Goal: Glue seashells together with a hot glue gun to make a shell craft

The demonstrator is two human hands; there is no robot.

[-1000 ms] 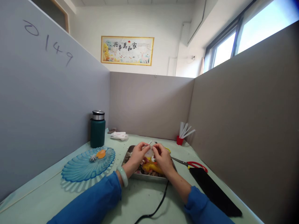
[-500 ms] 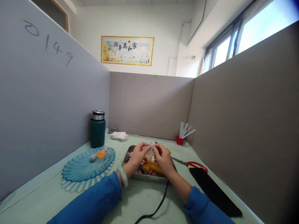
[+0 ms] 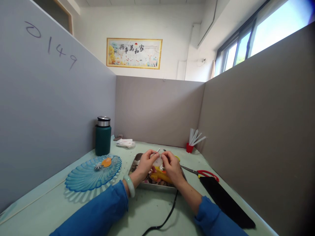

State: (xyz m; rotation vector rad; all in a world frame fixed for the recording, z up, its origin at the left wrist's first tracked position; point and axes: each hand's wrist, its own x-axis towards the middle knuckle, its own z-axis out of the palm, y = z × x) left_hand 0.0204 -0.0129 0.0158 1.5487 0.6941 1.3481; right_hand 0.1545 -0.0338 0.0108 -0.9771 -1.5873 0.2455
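My left hand (image 3: 147,161) and my right hand (image 3: 172,165) are raised over a metal tray (image 3: 157,187), fingertips close together. Thumb and fingers of each hand are pinched; what lies between them is too small to make out. A thin white tip (image 3: 158,150) shows just beyond the left fingertips. Below the hands, the tray holds a yellow tool (image 3: 159,177), which looks like a glue gun, on small shell-like or stone-like bits. A pale translucent round piece (image 3: 157,160) shows between the hands. A black cord (image 3: 169,214) runs from the tray towards me.
To the left stand a blue fluted plate (image 3: 83,178), bearing an orange piece and a silvery one, and a green bottle (image 3: 103,139). On the right are red-handled scissors (image 3: 205,173), a black flat strip (image 3: 226,201) and a red cup (image 3: 189,148) of white sticks. Partitions enclose the table.
The right fingertips have shifted very slightly; both hands otherwise keep their place over the tray. Everything on the table stays where it was.
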